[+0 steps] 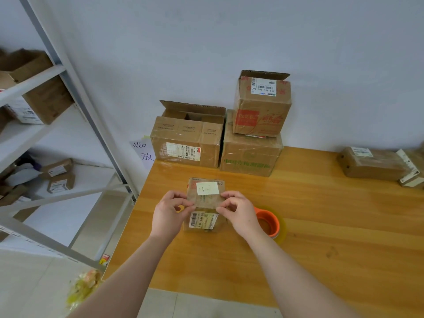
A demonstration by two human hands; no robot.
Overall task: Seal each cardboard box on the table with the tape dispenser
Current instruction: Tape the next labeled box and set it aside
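This looks like a parcel packing room: a metal shelf rack (66, 72) holds labelled cartons (48, 99), and more cardboard boxes (187, 143) with shipping stickers (183, 151) stand on a wooden table (321, 226) against a bare wall (206, 42).

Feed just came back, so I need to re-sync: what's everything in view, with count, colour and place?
small box: one, brown, white labels, table centre
tape dispenser: one, orange, on table right of small box
open box: one, brown, table's back left
green-printed box: one, brown, beside open box
red-printed box: one, brown, stacked on green-printed box
right-side boxes: two, brown, table's right edge
table: one, orange-brown wood
paper sign: one, white, by table's back-left corner
shelf: one, grey metal, left
shelf boxes: several, brown, on its levels
plastic bag: one, yellow, lower left, blurred
left hand: one, pinches small box's left edge
right hand: one, pinches its right edge
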